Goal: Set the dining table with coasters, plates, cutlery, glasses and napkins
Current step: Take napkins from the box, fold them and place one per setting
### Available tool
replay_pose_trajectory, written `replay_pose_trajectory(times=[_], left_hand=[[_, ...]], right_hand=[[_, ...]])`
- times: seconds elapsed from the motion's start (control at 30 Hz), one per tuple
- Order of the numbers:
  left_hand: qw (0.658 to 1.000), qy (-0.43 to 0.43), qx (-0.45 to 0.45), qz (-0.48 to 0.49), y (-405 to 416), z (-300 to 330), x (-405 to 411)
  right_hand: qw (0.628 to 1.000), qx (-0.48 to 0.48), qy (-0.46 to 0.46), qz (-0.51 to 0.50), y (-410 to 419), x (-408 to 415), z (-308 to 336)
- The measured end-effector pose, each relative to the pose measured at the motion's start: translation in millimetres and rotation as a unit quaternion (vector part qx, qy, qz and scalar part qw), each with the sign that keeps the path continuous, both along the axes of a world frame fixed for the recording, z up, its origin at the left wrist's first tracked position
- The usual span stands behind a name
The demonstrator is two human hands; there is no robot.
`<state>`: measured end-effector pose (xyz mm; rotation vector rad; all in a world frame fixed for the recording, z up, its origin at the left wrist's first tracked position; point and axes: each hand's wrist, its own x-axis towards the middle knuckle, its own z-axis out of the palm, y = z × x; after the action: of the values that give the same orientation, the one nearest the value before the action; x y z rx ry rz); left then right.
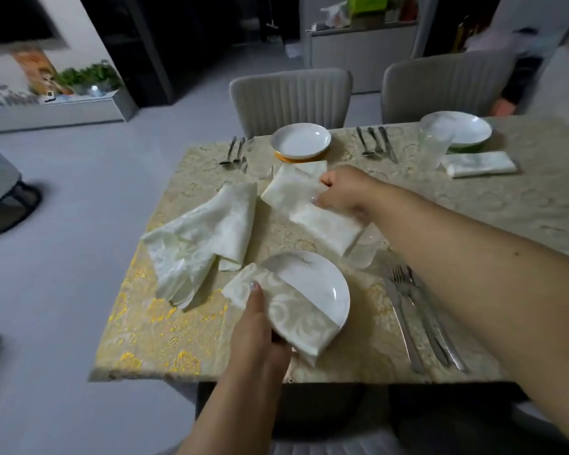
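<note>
Both hands grip folded napkins: left over near plate, right above glass

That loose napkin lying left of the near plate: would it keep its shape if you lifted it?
Probably not. The loose napkin lies rumpled in soft folds, so it likely droops. It looks thin, so probably light. Its sheen suggests it may slide on the tablecloth.

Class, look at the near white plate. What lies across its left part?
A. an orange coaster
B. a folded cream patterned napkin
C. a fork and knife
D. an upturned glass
B: a folded cream patterned napkin covers the left part of the near white round plate, held there by the left hand.
</note>
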<state>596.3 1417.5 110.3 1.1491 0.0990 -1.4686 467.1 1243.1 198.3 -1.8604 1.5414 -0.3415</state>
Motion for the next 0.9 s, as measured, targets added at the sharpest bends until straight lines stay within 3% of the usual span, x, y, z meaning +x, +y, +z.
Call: replay_pose_trajectory(times=[0.33,0.9], left_hand=[[0.998,0.04,0.004,0.044,-6,-18,21],[0.996,0.083,0.022,0.022,-18,-24,14]], right_hand=[[0.966,-0.006,0.19,0.175,-61,60,-44],[0.905,0.136,0.331,0.231,-112,84,-133]])
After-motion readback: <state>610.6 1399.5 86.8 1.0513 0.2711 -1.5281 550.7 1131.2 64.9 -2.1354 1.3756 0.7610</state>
